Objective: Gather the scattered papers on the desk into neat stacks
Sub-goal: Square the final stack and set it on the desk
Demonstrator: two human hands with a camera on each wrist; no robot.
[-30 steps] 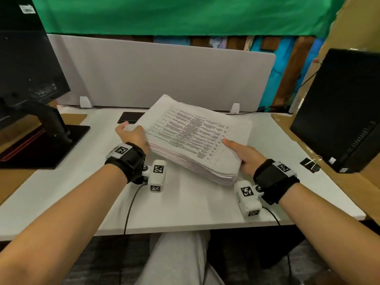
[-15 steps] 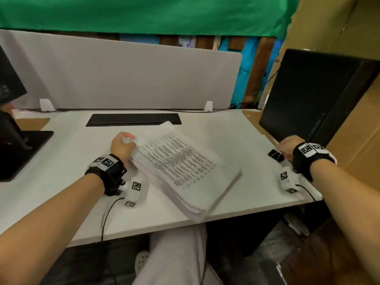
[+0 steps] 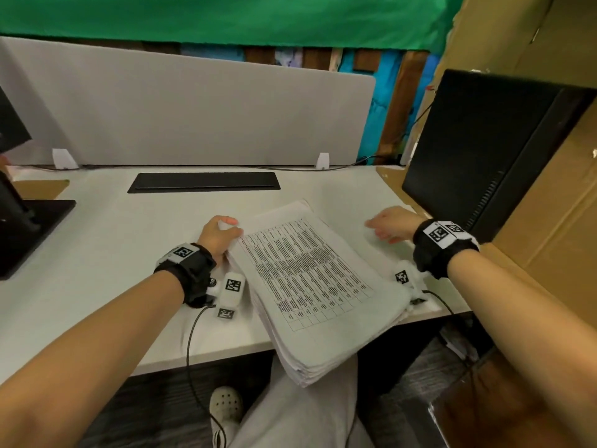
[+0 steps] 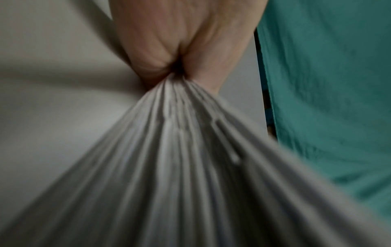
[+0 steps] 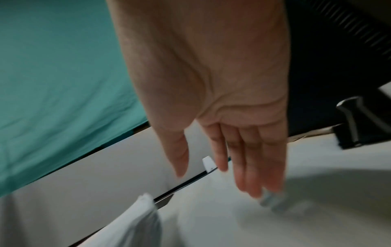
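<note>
Seen from above, a white desk (image 3: 97,253) with a grey divider panel (image 3: 193,108) standing along its far edge.

Near the front edge, right of centre: a thick stack of papers (image 3: 310,286), printed with dense table text on the top sheet, lying at an angle. Its near corner juts out past the front edge of the desk, over a lap in light trousers (image 3: 300,415). Sheets not squared; edges fanned along the near side.

At the stack's left edge: left hand (image 3: 217,236), fingers and thumb curled around the sheets, gripping them. In the left wrist view, the paper edges bunched tight in that grip (image 4: 182,66) and spreading out toward the camera.

Near the right edge of the desk, just beside the stack and apart from it: right hand (image 3: 392,223), holding nothing. In the right wrist view, fingers (image 5: 249,167) straight and close together, thumb slightly apart, pointing down at the desk surface; contact with the surface hard to tell through blur.

Close to the right hand, by the desk's right edge, a black binder clip (image 5: 359,127). Behind it, a black computer case (image 3: 484,150). Toward the far edge, a flat black cable hatch (image 3: 203,182). At the left edge, a black monitor stand (image 3: 29,227).
</note>
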